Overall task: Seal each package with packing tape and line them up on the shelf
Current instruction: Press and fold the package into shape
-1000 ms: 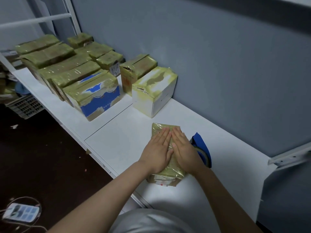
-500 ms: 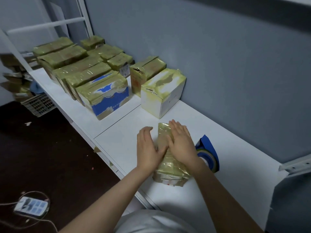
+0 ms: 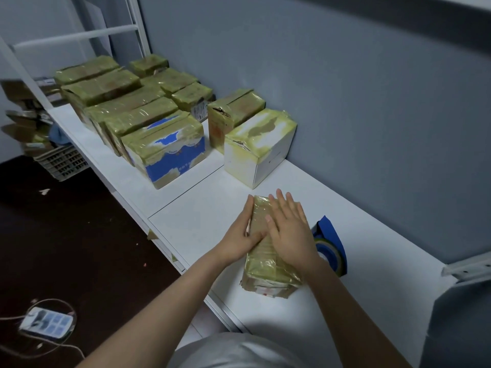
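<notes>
Small flat pkg (image 3: pixel 268 272), wrapped in yellowish clear tape, lies lengthwise on white shelf (image 3: pixel 202 216) nr front edge, label at near end. Tape roll (image 3: pixel 330 245) in blue dispenser just beside it, right side. Back-left, taped pkgs lined up: white box (image 3: pixel 255 152) nearest, brown box (image 3: pixel 233 110) behind it, blue-white box (image 3: pixel 170 152) to the left, brown stack (image 3: pixel 106 86) at far end

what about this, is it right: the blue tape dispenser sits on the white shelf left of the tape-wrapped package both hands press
Not quite. The head view shows the blue tape dispenser right of the tape-wrapped cardboard package, beside the right hand, not left of it. The rest holds: it sits on the white shelf, and the left hand presses the package too.
</notes>
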